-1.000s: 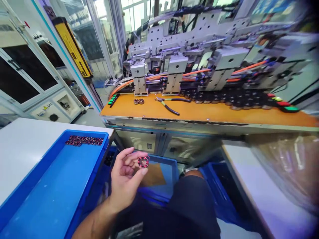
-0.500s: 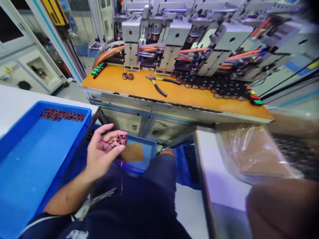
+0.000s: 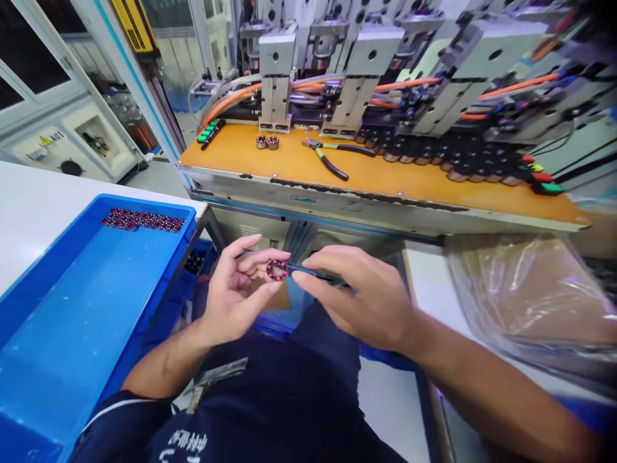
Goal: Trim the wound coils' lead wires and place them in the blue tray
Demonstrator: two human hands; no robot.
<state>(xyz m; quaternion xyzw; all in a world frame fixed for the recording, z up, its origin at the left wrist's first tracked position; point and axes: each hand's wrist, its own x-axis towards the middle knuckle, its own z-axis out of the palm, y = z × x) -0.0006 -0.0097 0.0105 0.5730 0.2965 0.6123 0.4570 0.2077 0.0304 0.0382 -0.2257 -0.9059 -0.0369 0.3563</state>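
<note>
My left hand (image 3: 236, 289) pinches a small ring-shaped wound motor stator (image 3: 277, 271), red and black around its rim, between thumb and fingertips. From the right, my right hand (image 3: 361, 292) grips a slim dark tool (image 3: 304, 269) between thumb and index finger. Its narrow tip meets the stator's right side; the rest is hidden by the palm, so its exact kind is unclear. Both hands are above my lap. To the left, a blue tray (image 3: 91, 308) holds rows of similar red-and-black stators (image 3: 143, 220) at its far end.
Ahead is a machine with an orange worktop (image 3: 231, 151) bearing pliers (image 3: 328, 157), two copper-coloured rings (image 3: 267, 142), several black-topped parts (image 3: 463, 157) and marker pens (image 3: 210, 134). At right, a plastic-wrapped brown board (image 3: 525, 289) lies on a white table.
My right hand has come in from the right with the slim tool, bringing its tip to the stator. My left hand keeps its pinch. The view has shifted.
</note>
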